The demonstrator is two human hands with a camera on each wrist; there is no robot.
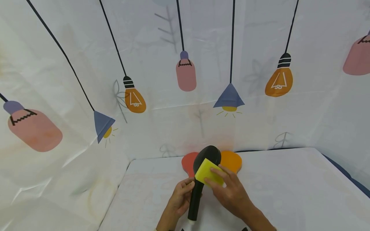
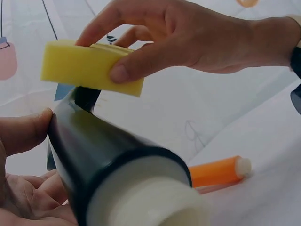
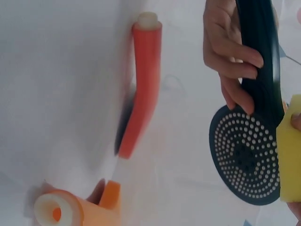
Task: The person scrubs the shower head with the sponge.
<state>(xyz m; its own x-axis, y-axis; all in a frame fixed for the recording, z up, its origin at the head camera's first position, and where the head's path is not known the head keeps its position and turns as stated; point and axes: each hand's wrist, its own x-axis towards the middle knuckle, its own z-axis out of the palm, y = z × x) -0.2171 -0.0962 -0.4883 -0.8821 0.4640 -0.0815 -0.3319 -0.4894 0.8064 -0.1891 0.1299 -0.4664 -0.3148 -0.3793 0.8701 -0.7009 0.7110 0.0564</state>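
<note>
Leftmost, I have the left hand (image 1: pixel 182 196) curled round the handle of the black shower head (image 1: pixel 197 197), over the counter (image 1: pixel 277 186); a red shower head (image 1: pixel 188 162) lies near the far edge. The black one looks light, stiff and slick, so I'd trust the handle. The right hand (image 1: pixel 231 191) pinches a yellow sponge (image 1: pixel 206 170), probably soft, at its neck. Beyond, near that edge, lies an orange shower head (image 1: pixel 233 161).
</note>
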